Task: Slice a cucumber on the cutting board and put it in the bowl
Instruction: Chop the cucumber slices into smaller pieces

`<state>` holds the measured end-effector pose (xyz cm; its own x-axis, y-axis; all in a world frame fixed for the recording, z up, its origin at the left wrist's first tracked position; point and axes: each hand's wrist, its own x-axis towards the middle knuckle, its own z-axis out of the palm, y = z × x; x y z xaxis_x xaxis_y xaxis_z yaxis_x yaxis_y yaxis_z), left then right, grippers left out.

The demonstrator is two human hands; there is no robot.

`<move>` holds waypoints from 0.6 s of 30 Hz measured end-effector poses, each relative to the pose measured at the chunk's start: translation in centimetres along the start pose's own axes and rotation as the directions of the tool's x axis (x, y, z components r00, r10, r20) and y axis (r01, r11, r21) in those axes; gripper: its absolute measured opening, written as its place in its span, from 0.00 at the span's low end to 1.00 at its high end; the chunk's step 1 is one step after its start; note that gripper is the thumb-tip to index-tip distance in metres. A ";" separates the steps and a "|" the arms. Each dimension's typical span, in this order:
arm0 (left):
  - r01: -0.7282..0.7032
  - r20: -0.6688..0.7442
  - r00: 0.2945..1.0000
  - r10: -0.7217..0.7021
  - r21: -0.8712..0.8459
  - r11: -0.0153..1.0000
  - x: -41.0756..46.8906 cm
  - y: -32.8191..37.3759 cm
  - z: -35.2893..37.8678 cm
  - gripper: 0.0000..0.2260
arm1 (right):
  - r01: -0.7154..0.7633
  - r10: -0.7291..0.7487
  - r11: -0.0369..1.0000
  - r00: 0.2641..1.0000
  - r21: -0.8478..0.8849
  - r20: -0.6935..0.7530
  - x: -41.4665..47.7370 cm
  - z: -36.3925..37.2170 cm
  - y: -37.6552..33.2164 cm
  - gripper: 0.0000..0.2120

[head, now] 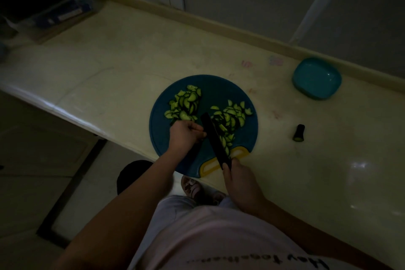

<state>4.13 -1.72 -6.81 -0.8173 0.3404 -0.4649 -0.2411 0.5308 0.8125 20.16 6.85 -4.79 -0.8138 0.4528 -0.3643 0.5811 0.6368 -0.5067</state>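
Cucumber half-moon slices, thin and pale green, lie in two heaps on the board, a left heap (185, 105) and a right heap (230, 116), so the slicing looks nearly or wholly done, while nothing has gone into the bowl. Beneath everything runs the pale cream stone counter (131, 68), with a raised lip along the back wall and bare surface on both sides of the work. The round blue plastic cutting board (217, 90) sits with its near rim and yellow handle right at the counter's front edge, leaving little margin there. The empty teal rounded-square bowl (316, 78) stands well apart to the right, close to the back lip, with open counter between for carrying or scraping the slices across. The right hand (241, 184) is wrapped round the handle of the long black knife (215, 138), whose blade lies across the board between the heaps. The left hand (185, 136) rests on the board with fingers curled against the blade; whether it holds a last piece is hidden in the dim light. A dark cut-off cucumber end (298, 132) stands alone right of the board.
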 end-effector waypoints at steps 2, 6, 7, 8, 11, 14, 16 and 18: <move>-0.002 0.008 1.000 0.002 0.010 1.000 0.0 0.0 -0.1 0.07 | -0.002 0.002 1.000 1.000 0.004 -0.005 0.0 0.1 0.1 0.15; -0.044 0.043 0.998 0.041 0.059 0.997 0.0 0.4 -0.4 0.10 | -0.008 0.007 1.000 1.000 -0.013 -0.012 -0.1 0.2 0.1 0.16; -0.049 0.048 0.998 0.045 0.069 0.996 0.1 0.4 -0.5 0.11 | -0.005 0.005 1.000 1.000 -0.014 -0.016 -0.1 0.2 0.1 0.16; -0.053 0.052 0.997 0.049 0.077 0.996 0.2 0.4 -0.6 0.13 | -0.003 0.003 1.000 1.000 -0.008 -0.018 -0.1 0.2 0.2 0.16; -0.067 0.068 0.996 0.061 0.085 0.994 0.5 0.5 -0.7 0.17 | -0.007 0.007 1.000 1.000 0.007 -0.016 -0.2 0.2 0.2 0.16; -0.085 0.095 0.993 0.076 0.092 0.992 0.7 0.5 -0.9 0.18 | -0.003 0.003 1.000 1.000 -0.004 -0.017 -0.2 0.2 0.3 0.16; -0.111 0.124 0.988 0.097 0.114 0.987 0.9 0.5 -1.0 0.18 | 0.001 -0.001 1.000 1.000 -0.010 -0.017 -0.2 0.2 0.3 0.16; -0.153 0.152 0.979 0.132 0.130 0.980 1.1 0.4 -1.1 0.18 | 0.000 0.000 1.000 1.000 -0.021 -0.013 -0.2 0.2 0.3 0.16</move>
<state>2.52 -1.94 -6.60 -0.7525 0.5219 -0.4016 -0.0435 0.5691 0.8211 20.49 6.79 -5.02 -0.8138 0.4612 -0.3537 0.5812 0.6496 -0.4901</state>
